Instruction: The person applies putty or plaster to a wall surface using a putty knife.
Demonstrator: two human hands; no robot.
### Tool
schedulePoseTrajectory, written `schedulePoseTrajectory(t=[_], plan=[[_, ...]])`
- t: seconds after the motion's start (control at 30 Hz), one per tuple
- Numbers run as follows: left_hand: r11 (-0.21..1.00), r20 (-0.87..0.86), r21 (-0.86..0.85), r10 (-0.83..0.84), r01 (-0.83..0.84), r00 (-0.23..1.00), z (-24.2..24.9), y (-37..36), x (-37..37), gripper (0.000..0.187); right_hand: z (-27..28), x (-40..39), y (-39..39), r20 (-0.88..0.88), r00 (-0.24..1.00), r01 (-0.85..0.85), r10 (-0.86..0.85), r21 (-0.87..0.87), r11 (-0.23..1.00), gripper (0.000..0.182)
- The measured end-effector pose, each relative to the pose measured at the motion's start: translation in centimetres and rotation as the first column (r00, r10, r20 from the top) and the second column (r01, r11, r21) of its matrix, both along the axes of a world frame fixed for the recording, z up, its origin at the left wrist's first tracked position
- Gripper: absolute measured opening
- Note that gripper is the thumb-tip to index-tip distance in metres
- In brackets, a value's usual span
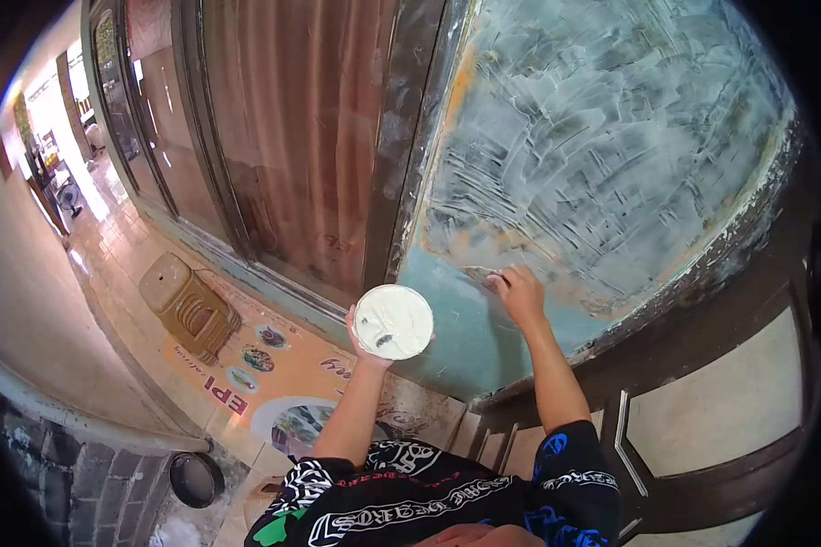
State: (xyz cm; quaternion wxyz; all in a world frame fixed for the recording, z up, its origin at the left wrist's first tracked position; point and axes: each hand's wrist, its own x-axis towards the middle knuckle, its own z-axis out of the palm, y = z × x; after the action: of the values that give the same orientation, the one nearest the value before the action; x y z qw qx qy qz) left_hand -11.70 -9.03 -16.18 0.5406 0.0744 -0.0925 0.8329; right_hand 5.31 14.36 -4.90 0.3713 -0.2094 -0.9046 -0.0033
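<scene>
My left hand (358,335) is wrapped round a round tub of white putty (394,319), held up with its open top facing me. Dark marks show in the putty's surface. My right hand (522,296) is closed on a putty knife (480,272), whose thin blade lies against the wall (575,164); its handle is mostly hidden in my fingers. Grey-white smears and streaks cover the wall's upper part. Below the blade a smoother green painted band (447,301) shows.
A dark-framed window (292,137) with brown curtains stands left of the wall. A tan plastic stool (187,305) sits on the floor beside a printed orange banner (274,365). A dark bucket (196,479) is at lower left. A panelled wooden door (721,401) is at right.
</scene>
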Motion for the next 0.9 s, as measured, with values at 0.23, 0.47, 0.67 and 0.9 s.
schedulePoseTrajectory(t=[0.23,0.47,0.67,0.9], plan=[[0.999,-0.073,-0.043,-0.004,0.001,0.997,0.7,0.4,1.4,0.083,8.2,1.8,2.2,-0.215,0.957,0.2,-0.195,-0.002,0.98,0.026],[0.978,0.047,-0.176,0.121,-0.111,0.991,-2.1,1.8,1.3,0.08,1.6,2.3,0.5,-0.058,0.996,0.065,-0.075,-0.16,0.985,0.024],[0.984,-0.04,-0.166,0.065,-0.071,0.997,0.0,2.4,3.6,0.078,6.2,3.0,3.3,-0.15,0.984,0.101,-0.093,0.045,0.994,0.02],[0.997,-0.073,-0.079,0.001,-0.006,0.997,1.4,3.0,4.9,0.077,6.7,7.1,-1.1,-0.236,0.969,-0.126,-0.075,-0.728,0.674,0.014]])
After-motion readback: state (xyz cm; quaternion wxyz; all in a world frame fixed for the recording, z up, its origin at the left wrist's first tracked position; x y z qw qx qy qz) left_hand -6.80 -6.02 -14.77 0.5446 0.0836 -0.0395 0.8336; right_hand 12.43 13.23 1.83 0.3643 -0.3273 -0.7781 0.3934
